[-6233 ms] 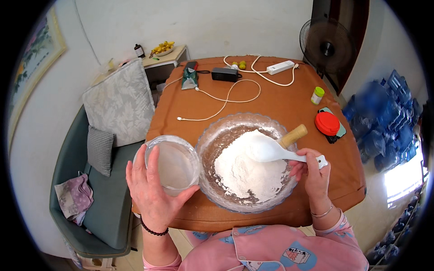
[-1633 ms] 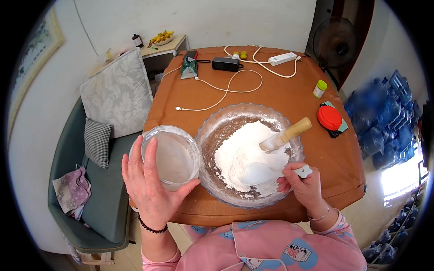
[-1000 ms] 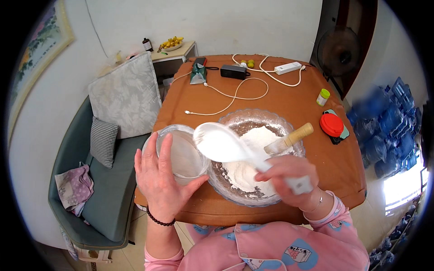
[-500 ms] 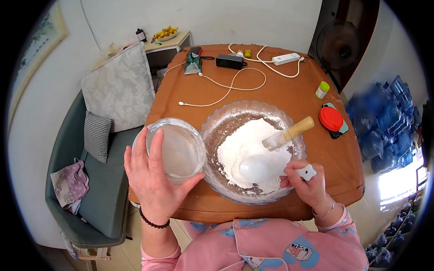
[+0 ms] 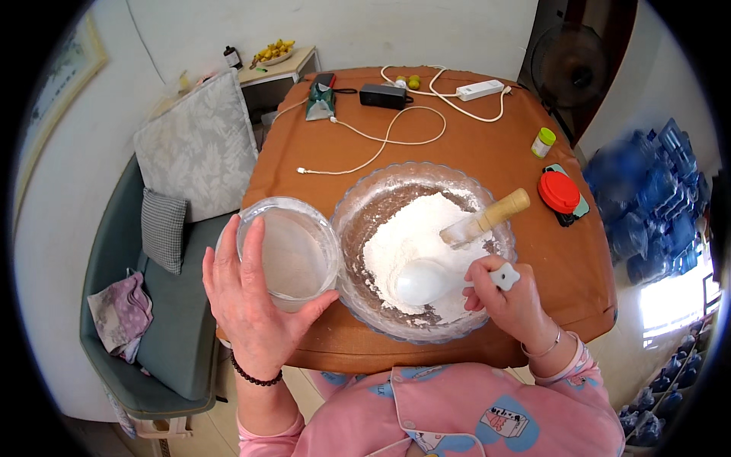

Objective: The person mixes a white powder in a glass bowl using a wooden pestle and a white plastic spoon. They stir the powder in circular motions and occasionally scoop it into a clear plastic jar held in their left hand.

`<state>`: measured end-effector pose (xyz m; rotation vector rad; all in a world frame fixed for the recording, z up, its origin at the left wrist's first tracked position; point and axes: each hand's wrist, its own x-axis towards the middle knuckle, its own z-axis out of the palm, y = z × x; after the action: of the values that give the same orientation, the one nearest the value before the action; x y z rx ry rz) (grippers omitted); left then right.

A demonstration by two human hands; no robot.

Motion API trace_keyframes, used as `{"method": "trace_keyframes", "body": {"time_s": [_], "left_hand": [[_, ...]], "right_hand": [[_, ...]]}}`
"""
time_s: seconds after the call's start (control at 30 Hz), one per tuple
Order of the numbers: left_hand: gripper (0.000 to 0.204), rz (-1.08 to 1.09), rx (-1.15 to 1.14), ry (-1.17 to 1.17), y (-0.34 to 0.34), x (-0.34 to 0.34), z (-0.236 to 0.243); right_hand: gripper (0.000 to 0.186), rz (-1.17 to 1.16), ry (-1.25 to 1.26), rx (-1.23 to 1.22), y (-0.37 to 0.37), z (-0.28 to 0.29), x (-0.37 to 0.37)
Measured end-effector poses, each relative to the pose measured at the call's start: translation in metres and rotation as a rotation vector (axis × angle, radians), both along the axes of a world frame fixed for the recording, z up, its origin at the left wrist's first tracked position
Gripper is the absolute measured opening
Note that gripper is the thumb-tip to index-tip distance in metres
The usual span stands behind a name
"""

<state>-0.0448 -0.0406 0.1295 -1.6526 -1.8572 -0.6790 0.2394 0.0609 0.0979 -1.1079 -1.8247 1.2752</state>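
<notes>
My left hand (image 5: 255, 305) is wrapped around the near left side of a clear round bowl (image 5: 333, 263), which holds something whitish and cloudy. Just right of it stands a large glass basin (image 5: 358, 190) with a scalloped rim, holding a mound of white flour (image 5: 403, 221). My right hand (image 5: 506, 301) grips the handle of a white spoon (image 5: 422, 282), and the spoon's broad head rests in the flour near the basin's front. A wooden-handled scraper (image 5: 495, 215) leans in the flour with its handle over the right rim.
On the brown-covered table (image 5: 304, 198) lie a white cable (image 5: 381, 145), a black box-shaped device (image 5: 383, 96), and a white power strip (image 5: 480, 90). To the right are a green-capped jar (image 5: 543, 142) and a red round lid (image 5: 559, 192). A green sofa (image 5: 171, 335) stands left.
The spoon head has shifted slightly left and toward me through the flour, with my right hand moving left too. My left hand stays on the small bowl.
</notes>
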Motion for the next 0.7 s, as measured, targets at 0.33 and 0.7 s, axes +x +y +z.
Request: {"method": "trace_keyframes", "body": {"time_s": [0.33,0.7], "left_hand": [[0.106,-0.010,0.018,0.014,-0.001,-0.001,0.000],[0.106,-0.005,0.008,0.013,0.000,-0.001,-0.002]], "right_hand": [[0.021,-0.086,0.161,-0.049,0.005,-0.017,0.017],[0.013,0.047,-0.023,0.201,0.001,-0.009,0.003]]}}
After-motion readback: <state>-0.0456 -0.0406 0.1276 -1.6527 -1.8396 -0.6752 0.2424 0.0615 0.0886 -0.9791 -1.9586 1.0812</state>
